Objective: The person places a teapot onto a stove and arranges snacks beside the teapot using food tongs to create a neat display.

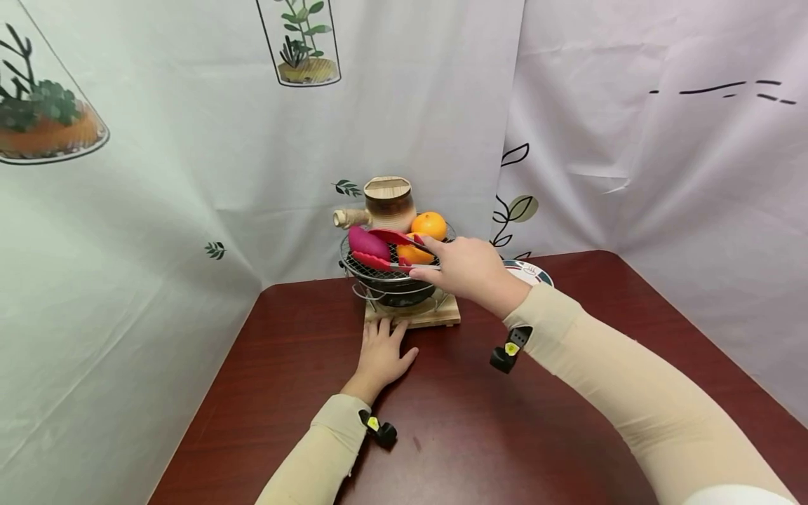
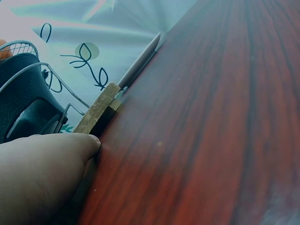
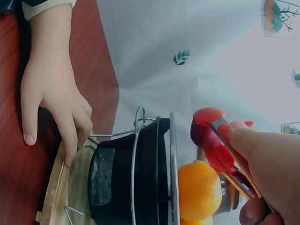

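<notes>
My right hand (image 1: 470, 270) grips a pair of red-tipped metal tongs (image 3: 237, 161) over the round black grill stove (image 3: 124, 180). The tongs' red tips lie on either side of a smooth purple oval piece of produce (image 1: 368, 243); whether they squeeze it is hard to tell. Beside it on the wire mesh sit an orange (image 1: 429, 226) and another yellow-orange piece (image 1: 414, 254), partly hidden by the tongs. My left hand (image 1: 380, 359) reaches flat along the table, its fingertips touching the front edge of the wooden board (image 1: 435, 315) under the stove.
A side-handled pot with a wooden lid (image 1: 388, 193) stands at the back of the grill. To the right, behind my right wrist, a white plate with a coloured rim (image 1: 530, 272) is partly hidden. Dark red tabletop (image 1: 454, 435) spreads in front, with printed cloth walls behind.
</notes>
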Available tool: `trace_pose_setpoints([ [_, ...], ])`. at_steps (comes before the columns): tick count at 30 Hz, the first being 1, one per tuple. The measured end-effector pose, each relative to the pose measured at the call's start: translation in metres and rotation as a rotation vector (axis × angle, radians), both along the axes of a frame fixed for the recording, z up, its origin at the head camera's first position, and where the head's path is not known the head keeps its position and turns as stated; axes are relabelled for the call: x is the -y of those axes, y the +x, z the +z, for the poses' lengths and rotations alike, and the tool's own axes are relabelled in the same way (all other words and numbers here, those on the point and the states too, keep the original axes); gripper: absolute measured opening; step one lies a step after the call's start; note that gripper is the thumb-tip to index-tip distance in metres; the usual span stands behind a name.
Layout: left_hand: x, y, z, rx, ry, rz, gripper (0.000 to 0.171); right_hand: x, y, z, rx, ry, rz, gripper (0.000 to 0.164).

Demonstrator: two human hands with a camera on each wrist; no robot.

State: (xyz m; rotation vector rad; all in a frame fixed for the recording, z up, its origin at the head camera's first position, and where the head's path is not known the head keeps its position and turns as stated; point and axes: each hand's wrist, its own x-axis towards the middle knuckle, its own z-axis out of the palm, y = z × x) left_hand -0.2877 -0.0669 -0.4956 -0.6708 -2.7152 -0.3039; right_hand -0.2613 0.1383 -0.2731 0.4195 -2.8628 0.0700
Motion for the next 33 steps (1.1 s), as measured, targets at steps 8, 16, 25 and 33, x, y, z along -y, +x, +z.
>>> trace_pose_setpoints([
  [8,-0.002,0.000,0.001,-0.002,-0.008,0.003,0.061,0.007,-0.004,0.002,-0.039,0.062,-0.012,0.078],
  [16,-0.001,-0.001,0.001,0.004,-0.002,0.001,0.061,0.011,-0.006,0.002,-0.069,0.086,0.009,0.076],
  [25,-0.002,0.000,0.001,0.011,0.002,-0.001,0.062,0.007,-0.006,0.003,-0.055,0.076,-0.001,0.078],
  [33,-0.001,-0.001,0.002,0.004,0.011,-0.002,0.062,-0.015,-0.008,0.007,-0.008,-0.034,-0.039,0.080],
])
